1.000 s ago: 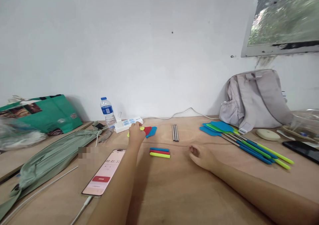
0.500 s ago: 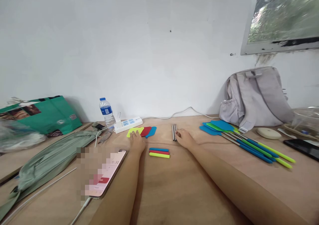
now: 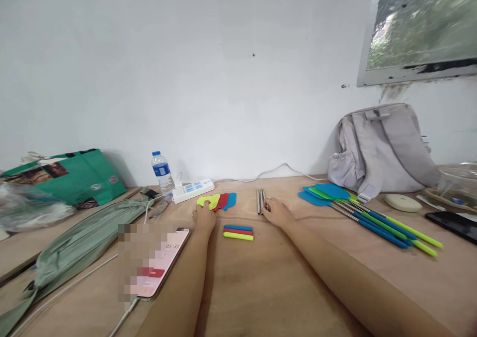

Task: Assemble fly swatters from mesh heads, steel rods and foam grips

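My left hand (image 3: 204, 216) has its fingers closed at the near edge of a yellow fly swatter head (image 3: 208, 201). Beside that head lie a red swatter head (image 3: 223, 201) and a blue swatter head (image 3: 231, 200), partly overlapping. With curled fingers, my right hand (image 3: 278, 211) pinches a metal tube (image 3: 263, 198) at the right of a small group; other metal tubes (image 3: 258, 202) lie just to its left. Between my forearms a blue handle (image 3: 238, 227), a red handle (image 3: 238, 231) and a yellow handle (image 3: 238, 236) lie side by side.
Several whole fly swatters (image 3: 372, 217) lie to the right before a grey backpack (image 3: 387, 148). On the left are a phone (image 3: 164, 262), a power strip (image 3: 194, 190), a water bottle (image 3: 161, 170), a green strap bag (image 3: 93, 232) and a green shopping bag (image 3: 89, 175).
My left hand has drawn back to the near edge of the yellow swatter head. The tube at my right fingers now stands slightly apart from the others. The view has shifted a little.
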Demonstrator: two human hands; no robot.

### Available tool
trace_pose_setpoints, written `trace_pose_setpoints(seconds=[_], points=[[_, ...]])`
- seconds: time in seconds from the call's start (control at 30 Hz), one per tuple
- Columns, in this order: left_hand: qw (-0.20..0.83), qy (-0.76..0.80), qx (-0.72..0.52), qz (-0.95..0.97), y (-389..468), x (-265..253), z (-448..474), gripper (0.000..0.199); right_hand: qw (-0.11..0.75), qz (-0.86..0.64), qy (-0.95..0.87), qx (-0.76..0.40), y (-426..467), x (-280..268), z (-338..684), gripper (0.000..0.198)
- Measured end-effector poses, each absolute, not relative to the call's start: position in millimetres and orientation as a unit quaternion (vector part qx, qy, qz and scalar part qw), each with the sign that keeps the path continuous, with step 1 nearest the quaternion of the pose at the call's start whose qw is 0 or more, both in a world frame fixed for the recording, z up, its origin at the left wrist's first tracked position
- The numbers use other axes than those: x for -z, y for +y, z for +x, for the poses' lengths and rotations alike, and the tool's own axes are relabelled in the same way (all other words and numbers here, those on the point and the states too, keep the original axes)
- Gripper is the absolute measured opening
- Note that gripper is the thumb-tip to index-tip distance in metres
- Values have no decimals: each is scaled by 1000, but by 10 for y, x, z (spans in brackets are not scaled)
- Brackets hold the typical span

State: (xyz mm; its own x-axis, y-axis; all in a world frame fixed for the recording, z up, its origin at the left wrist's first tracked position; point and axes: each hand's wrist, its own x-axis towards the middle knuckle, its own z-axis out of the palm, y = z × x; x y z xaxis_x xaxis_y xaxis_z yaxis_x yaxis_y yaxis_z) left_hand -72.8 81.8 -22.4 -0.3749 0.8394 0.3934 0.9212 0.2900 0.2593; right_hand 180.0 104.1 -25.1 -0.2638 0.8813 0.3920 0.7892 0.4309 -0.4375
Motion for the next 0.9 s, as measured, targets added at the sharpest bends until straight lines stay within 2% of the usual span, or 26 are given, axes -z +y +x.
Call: trace_pose_setpoints(seconds=[0.27, 0.43, 0.67, 0.9], points=[[79, -781, 232, -575, 803, 186, -776, 29, 290, -570, -765, -80, 1003, 240, 1860, 2], [92, -776, 232, -580, 768, 177, -757, 29, 308, -580, -747, -105, 1000, 281, 1955, 7], [117, -751, 284, -584, 717, 126, -714, 39, 382, -559, -716, -171, 1089, 322, 2011, 13], [105, -696, 450, -550, 702, 71, -711, 32, 487, -544, -635, -254, 1209, 369, 2060, 12]])
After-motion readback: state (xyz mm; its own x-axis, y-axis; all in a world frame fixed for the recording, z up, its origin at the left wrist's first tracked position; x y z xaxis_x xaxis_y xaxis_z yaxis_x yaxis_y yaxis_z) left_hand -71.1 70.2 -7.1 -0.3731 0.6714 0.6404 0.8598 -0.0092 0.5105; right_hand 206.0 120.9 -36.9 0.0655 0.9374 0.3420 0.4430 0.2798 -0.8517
